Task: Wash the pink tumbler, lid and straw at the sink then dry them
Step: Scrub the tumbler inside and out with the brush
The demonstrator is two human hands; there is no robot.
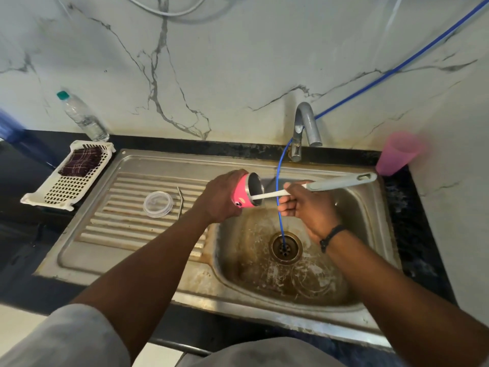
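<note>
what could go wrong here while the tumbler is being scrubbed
1. The left hand holds the pink tumbler tilted on its side over the basin; a hard brush stroke from the right hand might knock it loose.
2. The blue hose hangs beside the brush and could snag.

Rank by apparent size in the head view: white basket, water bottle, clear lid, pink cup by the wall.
1. white basket
2. water bottle and pink cup: look alike, so unranked; the cup is also blurred.
3. clear lid
</note>
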